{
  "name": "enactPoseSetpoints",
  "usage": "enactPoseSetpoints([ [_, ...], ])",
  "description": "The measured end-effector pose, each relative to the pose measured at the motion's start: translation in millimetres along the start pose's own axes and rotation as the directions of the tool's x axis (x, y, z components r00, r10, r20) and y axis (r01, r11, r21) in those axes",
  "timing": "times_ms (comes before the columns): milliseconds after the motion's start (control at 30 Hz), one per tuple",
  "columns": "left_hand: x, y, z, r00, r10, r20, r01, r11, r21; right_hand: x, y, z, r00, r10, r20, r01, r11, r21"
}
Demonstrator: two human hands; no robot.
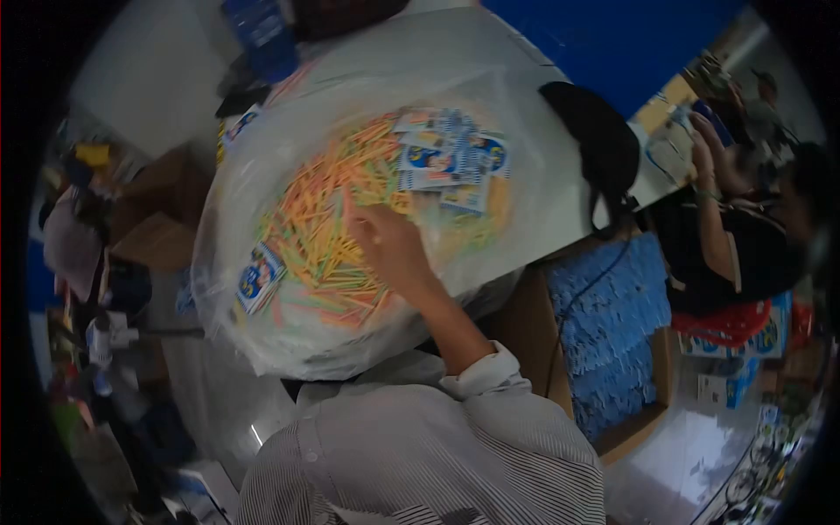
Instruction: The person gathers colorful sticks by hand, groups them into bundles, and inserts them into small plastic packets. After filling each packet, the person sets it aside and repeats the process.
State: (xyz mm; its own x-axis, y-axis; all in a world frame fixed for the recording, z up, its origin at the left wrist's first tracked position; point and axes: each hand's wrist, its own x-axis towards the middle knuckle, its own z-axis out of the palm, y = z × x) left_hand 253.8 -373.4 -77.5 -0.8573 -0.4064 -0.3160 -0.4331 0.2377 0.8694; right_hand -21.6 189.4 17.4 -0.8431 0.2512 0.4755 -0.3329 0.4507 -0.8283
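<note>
My right hand [391, 248] reaches over a heap of thin coloured sticks [319, 210], orange, yellow, green and pink. Its fingers are curled together at the heap, and a pinkish-orange stick shows at the fingertips; blur hides the exact grip. The heap lies in a large clear plastic bag [236, 337], spread open on a white table [560, 188]. Several blue and white printed packets [429, 162] are piled on the sticks at the far right. Another such packet [260, 278] lies at the near left of the heap. My left hand is out of view.
Right of the bag lies a black cloth-like item [604, 140] with a strap. Below the table edge stands a cardboard box [534, 337] holding blue packet strips [608, 324]. At the right another person [726, 227] sits with hands raised. A blue bottle [262, 39] stands at the back.
</note>
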Motion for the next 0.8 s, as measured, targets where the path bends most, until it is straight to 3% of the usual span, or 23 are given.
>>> enactPoseSetpoints([
  [100,-60.7,-14.0,-25.7,0.988,-0.065,-0.138,0.061,0.997,-0.037,4.6,-8.1,-11.2,0.996,0.029,0.086,-0.030,1.000,0.005],
  [200,-81.5,-25.3,-23.1,0.980,-0.119,-0.161,0.108,0.991,-0.079,2.6,-2.0,-12.9,0.999,0.023,0.027,-0.022,1.000,-0.020],
  [800,-53.7,-45.8,-2.5,0.952,-0.306,0.008,0.302,0.932,-0.202,14.5,-4.0,3.4,0.986,0.037,0.160,-0.012,0.987,-0.158],
])
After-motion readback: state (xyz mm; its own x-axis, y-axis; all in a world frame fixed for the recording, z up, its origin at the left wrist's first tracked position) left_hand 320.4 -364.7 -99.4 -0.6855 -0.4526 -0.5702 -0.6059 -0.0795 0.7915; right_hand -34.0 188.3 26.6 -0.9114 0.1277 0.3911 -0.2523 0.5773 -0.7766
